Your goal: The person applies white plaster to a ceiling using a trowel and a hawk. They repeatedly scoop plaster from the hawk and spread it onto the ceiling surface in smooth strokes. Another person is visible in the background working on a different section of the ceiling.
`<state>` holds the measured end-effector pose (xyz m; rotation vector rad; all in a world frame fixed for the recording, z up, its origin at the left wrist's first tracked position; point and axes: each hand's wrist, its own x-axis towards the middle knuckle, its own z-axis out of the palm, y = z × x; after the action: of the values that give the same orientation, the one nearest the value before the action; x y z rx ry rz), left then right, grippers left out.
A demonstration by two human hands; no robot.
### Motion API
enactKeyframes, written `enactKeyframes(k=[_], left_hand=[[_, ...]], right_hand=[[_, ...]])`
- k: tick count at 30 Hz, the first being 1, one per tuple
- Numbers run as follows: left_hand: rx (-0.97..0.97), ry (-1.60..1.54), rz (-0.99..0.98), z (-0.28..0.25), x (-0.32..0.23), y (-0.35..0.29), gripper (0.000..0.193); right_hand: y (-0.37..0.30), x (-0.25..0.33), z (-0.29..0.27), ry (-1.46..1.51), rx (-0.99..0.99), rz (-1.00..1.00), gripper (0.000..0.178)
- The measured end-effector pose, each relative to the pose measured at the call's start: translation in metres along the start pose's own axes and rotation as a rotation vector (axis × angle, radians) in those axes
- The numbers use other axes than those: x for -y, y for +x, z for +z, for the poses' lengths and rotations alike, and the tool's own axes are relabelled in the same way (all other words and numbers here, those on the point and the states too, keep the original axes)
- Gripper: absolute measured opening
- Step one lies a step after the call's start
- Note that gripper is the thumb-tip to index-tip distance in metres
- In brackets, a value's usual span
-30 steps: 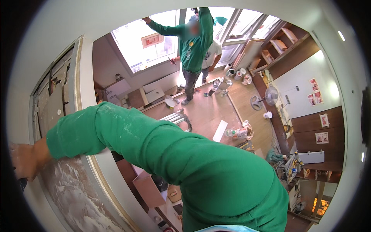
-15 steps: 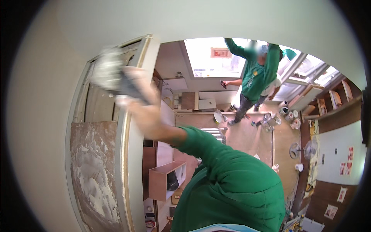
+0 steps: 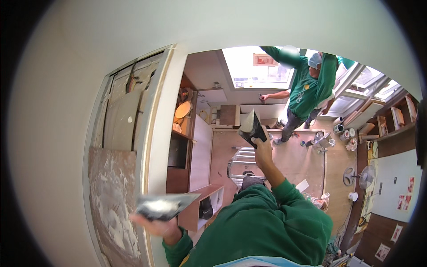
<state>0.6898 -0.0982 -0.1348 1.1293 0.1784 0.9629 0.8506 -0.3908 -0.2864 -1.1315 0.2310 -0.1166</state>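
Observation:
My left hand (image 3: 156, 226), at the lower left, grips a wide flat scraper blade (image 3: 165, 207) with a heap of white putty on it. In my right hand (image 3: 263, 150), raised over the middle of the room, is a putty knife (image 3: 252, 127) with a dark handle and pale paste on its blade. Below and behind the left hand lies a brown board (image 3: 114, 187) smeared with white putty, set within a pale-framed recess (image 3: 143, 178). Bare grey panels (image 3: 121, 118) and a few wires show at the recess's far end. Neither tool visibly touches the wall.
Pale wall or ceiling surface (image 3: 49, 147) curves close along the left and top. A metal stepladder (image 3: 244, 162) stands below me. A co-worker in green (image 3: 307, 93) stands with an arm raised near the window. Paint buckets (image 3: 347, 133), a fan (image 3: 367, 177) and an open box-like cabinet (image 3: 202, 207) are around.
My right arm, earlier stretched blurred over the recess at upper left, has drawn back to the right with its knife. My left hand with the loaded scraper now shows at lower left.

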Motion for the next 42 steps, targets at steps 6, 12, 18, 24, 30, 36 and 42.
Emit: enactKeyframes(k=[6,12,18,24,30,36,42], left_hand=[[0.384,-0.049,-0.593,0.112,0.121,0.006,0.064],[0.662,0.255,-0.658,0.167,0.183,0.021,0.059],[1.07,0.141,-0.021,0.326,0.171,0.041,0.075],[1.007,0.436,0.25,0.365,0.235,0.073,0.064],[0.916,0.585,0.416,0.38,0.268,0.054,0.059],[0.895,0.799,0.573,0.344,0.315,0.079,0.062],[1.032,0.777,0.448,0.323,0.319,0.099,0.061]], right_hand=[[-0.012,-0.014,-0.04,-0.149,-0.139,0.02,0.059],[0.008,-0.066,-0.096,-0.33,-0.136,-0.008,0.052],[0.014,-0.09,-0.154,-1.051,0.156,-0.203,0.049],[-0.037,-0.149,-0.245,-1.215,0.05,0.071,0.048],[-0.126,-0.183,-0.315,-1.282,-0.226,0.335,0.04],[-0.154,-0.175,-0.346,-1.195,-0.241,0.655,0.039],[-0.105,-0.159,-0.323,-1.099,-0.289,0.683,0.035]])
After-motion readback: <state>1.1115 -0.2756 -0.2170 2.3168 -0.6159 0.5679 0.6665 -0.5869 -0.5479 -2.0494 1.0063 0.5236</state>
